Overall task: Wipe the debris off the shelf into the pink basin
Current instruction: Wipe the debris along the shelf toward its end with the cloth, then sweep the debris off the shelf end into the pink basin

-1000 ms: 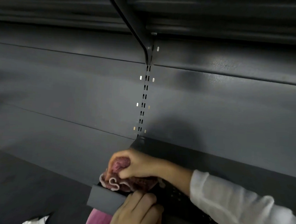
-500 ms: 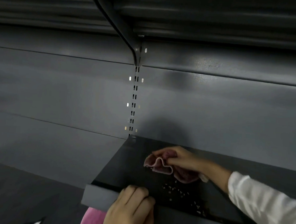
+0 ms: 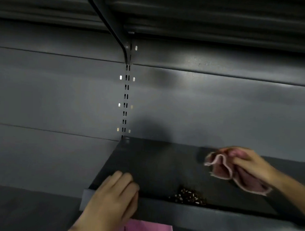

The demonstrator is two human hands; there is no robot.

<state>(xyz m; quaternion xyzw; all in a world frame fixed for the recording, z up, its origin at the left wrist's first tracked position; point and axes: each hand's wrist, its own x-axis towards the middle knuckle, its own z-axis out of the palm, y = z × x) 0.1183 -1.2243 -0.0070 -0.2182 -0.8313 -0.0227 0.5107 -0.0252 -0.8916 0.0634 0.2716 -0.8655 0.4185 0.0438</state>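
Note:
A dark grey metal shelf (image 3: 156, 168) juts out at lower centre. A small heap of brown and white debris (image 3: 189, 197) lies against its raised front lip. My right hand (image 3: 248, 162) is closed on a pink cloth (image 3: 223, 170) held over the back right of the shelf, apart from the debris. My left hand (image 3: 113, 200) rests on the front lip near the left corner, fingers curled over the edge. Below the lip, a bit of the pink basin (image 3: 147, 229) shows; the rest is hidden by the shelf and my left hand.
A grey back panel (image 3: 61, 96) with a slotted upright (image 3: 125, 99) rises behind. An upper shelf with its bracket (image 3: 117, 34) hangs overhead. A lower dark surface (image 3: 28, 207) lies at bottom left.
My right hand has carried the cloth from the shelf's front left corner to the back right. The debris now lies uncovered by the front lip. My left hand stays on the lip.

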